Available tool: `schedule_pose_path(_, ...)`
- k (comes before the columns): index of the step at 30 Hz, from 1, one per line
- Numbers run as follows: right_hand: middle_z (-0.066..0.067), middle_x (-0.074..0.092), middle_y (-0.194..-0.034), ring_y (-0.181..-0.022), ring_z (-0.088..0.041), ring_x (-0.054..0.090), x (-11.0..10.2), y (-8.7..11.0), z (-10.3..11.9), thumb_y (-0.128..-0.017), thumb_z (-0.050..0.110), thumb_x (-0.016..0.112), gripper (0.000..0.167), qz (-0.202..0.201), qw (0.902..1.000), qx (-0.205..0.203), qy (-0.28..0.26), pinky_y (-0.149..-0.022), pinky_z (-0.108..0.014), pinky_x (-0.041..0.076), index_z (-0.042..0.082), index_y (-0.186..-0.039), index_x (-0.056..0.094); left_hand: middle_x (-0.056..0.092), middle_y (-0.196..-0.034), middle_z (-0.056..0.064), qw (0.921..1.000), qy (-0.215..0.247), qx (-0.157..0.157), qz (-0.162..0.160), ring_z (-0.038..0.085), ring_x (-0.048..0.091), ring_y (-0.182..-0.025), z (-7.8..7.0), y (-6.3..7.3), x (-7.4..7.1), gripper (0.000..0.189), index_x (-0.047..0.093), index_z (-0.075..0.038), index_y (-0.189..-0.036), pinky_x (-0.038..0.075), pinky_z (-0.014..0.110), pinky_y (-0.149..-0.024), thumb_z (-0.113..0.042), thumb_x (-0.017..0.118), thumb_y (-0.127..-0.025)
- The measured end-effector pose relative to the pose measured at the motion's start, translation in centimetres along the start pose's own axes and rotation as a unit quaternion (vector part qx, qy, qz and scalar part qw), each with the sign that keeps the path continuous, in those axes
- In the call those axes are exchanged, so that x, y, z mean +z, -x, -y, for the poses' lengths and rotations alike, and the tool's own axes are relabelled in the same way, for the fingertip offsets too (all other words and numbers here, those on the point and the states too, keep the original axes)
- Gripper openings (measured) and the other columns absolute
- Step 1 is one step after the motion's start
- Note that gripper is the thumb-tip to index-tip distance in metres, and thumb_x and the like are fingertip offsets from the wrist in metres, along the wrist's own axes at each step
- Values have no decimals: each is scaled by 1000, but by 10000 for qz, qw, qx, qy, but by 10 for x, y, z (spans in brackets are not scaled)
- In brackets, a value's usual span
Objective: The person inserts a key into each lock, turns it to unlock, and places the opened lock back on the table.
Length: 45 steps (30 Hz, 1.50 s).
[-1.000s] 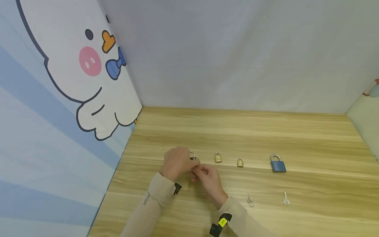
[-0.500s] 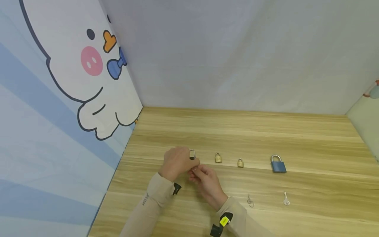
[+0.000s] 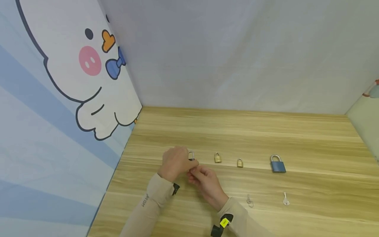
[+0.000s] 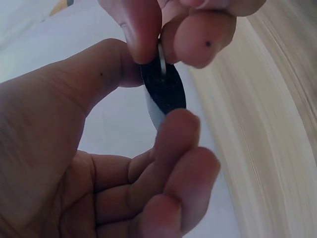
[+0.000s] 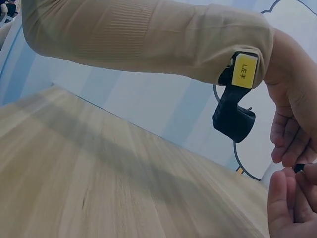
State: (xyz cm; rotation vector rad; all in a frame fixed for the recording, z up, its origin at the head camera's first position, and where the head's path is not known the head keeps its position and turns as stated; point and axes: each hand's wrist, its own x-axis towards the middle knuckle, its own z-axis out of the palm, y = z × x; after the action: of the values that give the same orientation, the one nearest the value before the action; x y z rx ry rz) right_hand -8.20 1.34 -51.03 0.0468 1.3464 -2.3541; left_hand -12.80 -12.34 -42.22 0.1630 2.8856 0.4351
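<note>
A black padlock [image 4: 167,91] with a silver shackle [image 3: 191,154] is held by my left hand [image 3: 175,163], its thumb on one side and fingertips on the other. In the left wrist view its underside faces the camera, and a thin silver key [image 4: 162,59] stands in the keyhole there. My right hand [image 3: 208,186] pinches that key between thumb and index finger, the head of the key hidden by the fingertips. In the right wrist view the two hands meet at the right edge, with only a dark bit of the padlock [image 5: 298,167] showing between them.
Two small brass padlocks [image 3: 217,158] and a larger blue padlock [image 3: 278,166] lie in a row to the right on the wooden table [image 3: 237,131]. Nearer the front lie keys on a ring [image 3: 250,200] and another silver key [image 3: 286,199]. A cartoon-printed curtain [image 3: 59,131] borders the left side.
The right hand has turned slightly at the padlock, its fingers curling in a little more. Both hands stay in about the same place, and the other padlocks and keys have not moved.
</note>
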Motion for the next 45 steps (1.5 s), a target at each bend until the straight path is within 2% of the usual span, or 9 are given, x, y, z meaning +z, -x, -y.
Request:
schedule_pose_path(6, -14, 66, -104, -94, -22, 64, -4, 1, 2, -99, 6, 60, 11, 1, 9994, 56, 351, -83, -32, 55, -2, -99, 67, 32, -48, -7, 10000, -75, -4, 10, 8, 27, -43, -1, 1, -2, 43, 39, -18, -54, 22, 24, -40, -35, 70, -78)
schedule_pose_path(11, -19, 67, -106, -94, -29, 65, -10, 2, 8, -98, 5, 61, 18, -312, 9965, -72, 774, -83, -36, 55, -11, -107, 64, 32, -49, -8, 9997, -176, 77, -128, 9, 29, -45, -1, 2, -3, 45, 39, -18, -54, 24, 25, -41, -36, 73, -76)
schedule_pose_path(16, -16, 67, -102, -93, -31, 65, -20, 3, 20, -99, 4, 60, 15, -635, 9938, -192, 891, -82, -36, 55, -8, -106, 63, 32, -51, -7, 9993, -195, 186, -244, 8, 29, -46, 0, 2, -2, 48, 39, -17, -56, 24, 24, -41, -37, 77, -76)
schedule_pose_path(21, -15, 67, -105, -95, -32, 64, -32, 4, 36, -100, 8, 59, 19, -659, 9910, -366, 1110, -84, -37, 55, -9, -109, 61, 35, -53, -6, 9985, -212, 391, -320, 7, 30, -46, 2, 3, -3, 44, 42, -16, -58, 25, 23, -41, -32, 79, -75)
schedule_pose_path(27, -18, 66, -110, -101, -39, 62, -47, 5, 52, -99, 8, 62, 22, -605, 9773, -806, 1863, -85, -39, 54, -8, -113, 62, 40, -57, -5, 9962, -453, 684, -302, 8, 35, -48, 6, 2, -6, 41, 48, -15, -62, 30, 24, -42, -36, 80, -77)
schedule_pose_path(29, -17, 67, -110, -100, -40, 62, -51, 5, 58, -98, 9, 63, 21, -492, 9623, -1155, 2412, -82, -37, 55, -6, -113, 64, 43, -57, -5, 9947, -559, 814, -292, 9, 37, -48, 7, 2, -7, 40, 50, -15, -64, 32, 25, -43, -37, 80, -77)
schedule_pose_path(36, -2, 70, -107, -98, -22, 65, -60, 6, 77, -98, 14, 65, 16, -190, 8662, -2403, 4377, -80, -36, 55, 6, -111, 70, 48, -58, -6, 9829, -991, 1515, -352, 9, 41, -51, 12, 1, -16, 37, 53, -17, -65, 35, 26, -46, -38, 81, -77)
schedule_pose_path(41, 0, 69, -108, -95, -15, 64, -59, 7, 83, -96, 9, 66, 16, 76, 8207, -2792, 4984, -80, -35, 54, 6, -112, 69, 48, -60, -7, 9693, -1239, 2113, -202, 8, 39, -53, 14, 1, -21, 31, 54, -18, -66, 33, 25, -47, -33, 79, -76)
schedule_pose_path(45, 0, 69, -108, -94, -15, 64, -55, 7, 84, -94, 5, 69, 18, 288, 7852, -3129, 5335, -78, -34, 55, 8, -111, 70, 47, -64, -8, 9531, -1440, 2635, -370, 8, 42, -56, 14, 1, -23, 25, 58, -18, -68, 35, 26, -49, -31, 79, -74)
